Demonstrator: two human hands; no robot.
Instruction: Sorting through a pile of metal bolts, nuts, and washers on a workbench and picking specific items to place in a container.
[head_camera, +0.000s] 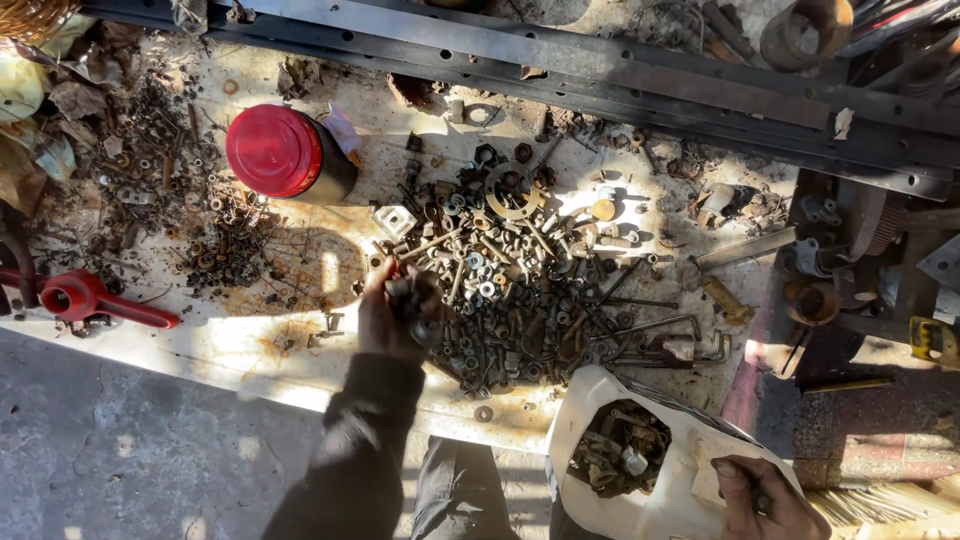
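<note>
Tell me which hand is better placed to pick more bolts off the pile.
Left. The left hand is already at the edge of the bolt pile, with dark pieces in its grip. The right hand is off the pile, holding the cut white container.

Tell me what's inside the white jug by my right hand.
The cut-open white jug holds a heap of rusty metal bits, nuts and small fittings. My right hand grips its edge. The jug's walls and the top pieces hide whatever lies deeper.

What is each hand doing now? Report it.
Left hand: closed on a few dark bolts over the pile.
Right hand: gripping the white container of parts.
</note>
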